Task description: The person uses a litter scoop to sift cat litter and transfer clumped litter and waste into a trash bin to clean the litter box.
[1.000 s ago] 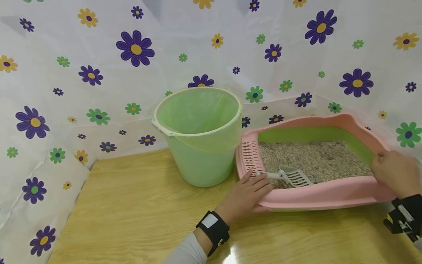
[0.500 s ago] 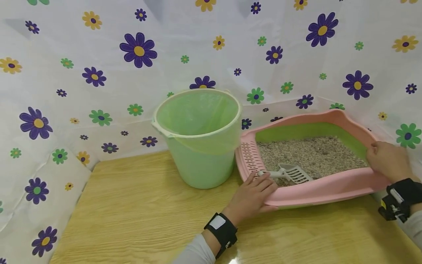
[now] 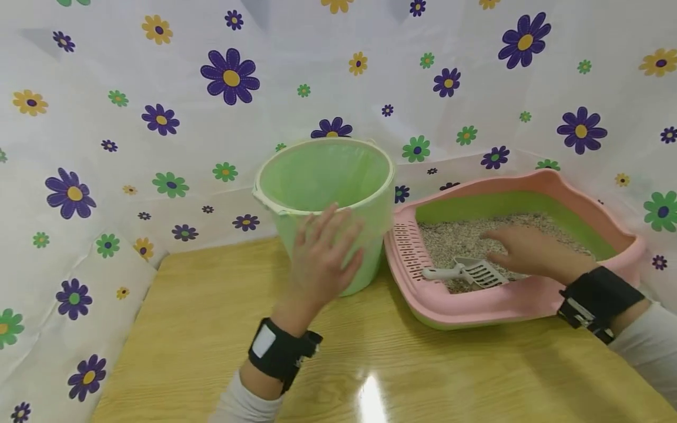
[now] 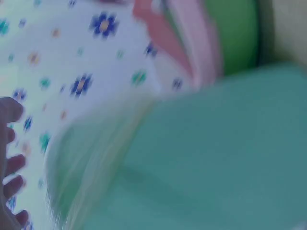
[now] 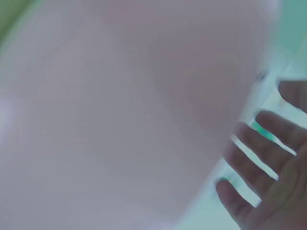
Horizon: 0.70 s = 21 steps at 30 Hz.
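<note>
My left hand [image 3: 324,258] is raised in front of the green bucket [image 3: 344,267], fingers spread and holding nothing. A pale liner covers the bucket's rim. In the left wrist view the bucket [image 4: 216,158] fills much of the picture, blurred, with the left fingertips at the left edge. My right hand [image 3: 529,249] hovers over the pink and green litter box [image 3: 492,308], also holding nothing; the right wrist view shows its fingers [image 5: 259,148] spread. Inside the box, a pale grey litter scoop [image 3: 468,272] lies across the litter [image 3: 455,238], its handle towards the perforated left ledge.
A wooden table [image 3: 211,329] bears the bucket and the litter box side by side. White sheeting with printed flowers [image 3: 174,135] hangs behind and at both sides. The bucket stands close against the box's left end.
Both hands have let go of the litter box. The left hand moved left and up to the bucket's front; the right moved left over the litter. The box shifted slightly and sits level.
</note>
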{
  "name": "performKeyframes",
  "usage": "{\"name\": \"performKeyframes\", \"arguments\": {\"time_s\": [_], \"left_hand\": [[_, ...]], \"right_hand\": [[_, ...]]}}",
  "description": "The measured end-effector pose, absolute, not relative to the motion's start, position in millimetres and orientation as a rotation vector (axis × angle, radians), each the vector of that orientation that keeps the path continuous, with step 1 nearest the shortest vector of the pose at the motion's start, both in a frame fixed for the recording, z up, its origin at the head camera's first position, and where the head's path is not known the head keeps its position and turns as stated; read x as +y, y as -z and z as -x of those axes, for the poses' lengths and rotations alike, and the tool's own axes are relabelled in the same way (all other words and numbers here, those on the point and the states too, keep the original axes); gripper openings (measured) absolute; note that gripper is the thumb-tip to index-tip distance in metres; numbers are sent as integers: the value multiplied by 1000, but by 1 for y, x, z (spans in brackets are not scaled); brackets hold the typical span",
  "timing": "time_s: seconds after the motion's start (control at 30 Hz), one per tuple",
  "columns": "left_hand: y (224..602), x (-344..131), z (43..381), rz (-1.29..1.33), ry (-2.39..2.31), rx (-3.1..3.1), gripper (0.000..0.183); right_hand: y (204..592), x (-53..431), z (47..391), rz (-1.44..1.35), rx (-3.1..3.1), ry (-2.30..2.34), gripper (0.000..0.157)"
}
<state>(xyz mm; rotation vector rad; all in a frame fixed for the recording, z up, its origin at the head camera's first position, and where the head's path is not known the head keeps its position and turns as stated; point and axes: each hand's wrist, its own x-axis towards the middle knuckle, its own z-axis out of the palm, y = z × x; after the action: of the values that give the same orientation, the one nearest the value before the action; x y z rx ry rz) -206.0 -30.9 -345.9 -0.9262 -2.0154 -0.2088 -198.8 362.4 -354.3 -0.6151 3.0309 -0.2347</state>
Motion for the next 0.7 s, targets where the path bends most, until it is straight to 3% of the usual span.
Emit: {"name": "performKeyframes", "arguments": {"time_s": [0.13,0.23,0.4,0.7], "left_hand": [[314,-80,217,772,180,-2117,46],[310,-96,221,763,115,-2201,41],[314,-94,227,748,85,-2183,33],[312,-98,231,730,135,-2155,27]], "right_hand": [[355,303,211,735,2822,215,50],[357,277,211,757,2761,226,42],[355,270,208,795,2754,267,27],[364,271,215,933,2758,287,23]]}}
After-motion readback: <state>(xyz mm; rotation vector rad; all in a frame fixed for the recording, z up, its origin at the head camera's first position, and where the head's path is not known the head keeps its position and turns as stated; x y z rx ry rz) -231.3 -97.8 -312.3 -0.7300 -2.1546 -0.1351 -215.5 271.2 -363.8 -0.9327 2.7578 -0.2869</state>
